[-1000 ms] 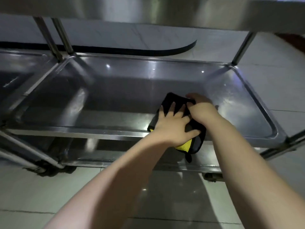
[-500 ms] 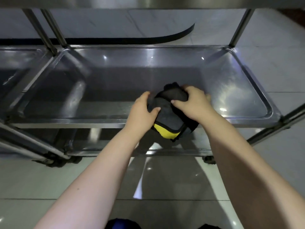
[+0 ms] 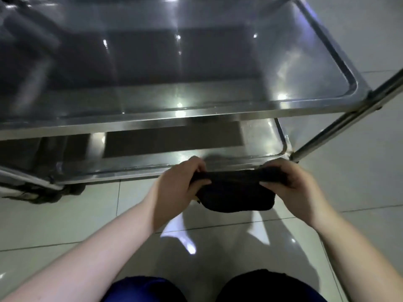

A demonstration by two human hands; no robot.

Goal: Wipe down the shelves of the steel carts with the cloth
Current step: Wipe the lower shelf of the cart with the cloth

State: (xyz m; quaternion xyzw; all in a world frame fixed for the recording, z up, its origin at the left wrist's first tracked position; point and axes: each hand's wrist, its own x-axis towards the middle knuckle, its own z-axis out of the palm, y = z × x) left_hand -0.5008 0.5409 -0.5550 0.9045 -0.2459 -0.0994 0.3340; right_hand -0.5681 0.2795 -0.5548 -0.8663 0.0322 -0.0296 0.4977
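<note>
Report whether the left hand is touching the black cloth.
Touching. The head view shows the left hand with its fingers curled round one end of the black cloth; the right hand grips the other end.

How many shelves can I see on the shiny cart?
2: the big upper shelf fills the top of the view; the lower shelf sits beneath it. More may hide above.

Lifted cloth [image 3: 235,192] off middle shelf [image 3: 152,120]; held now at lower centre-right of frame, just in front of lower shelf [image 3: 130,171] rim. Unbunched and stretched out between left hand [image 3: 176,186] and right hand [image 3: 292,188], one end gripped in each, hands now apart. Yellow side almost hidden, black side up. Tipped view downward: top shelf out of frame, knees [image 3: 268,286] in at bottom edge.
</note>
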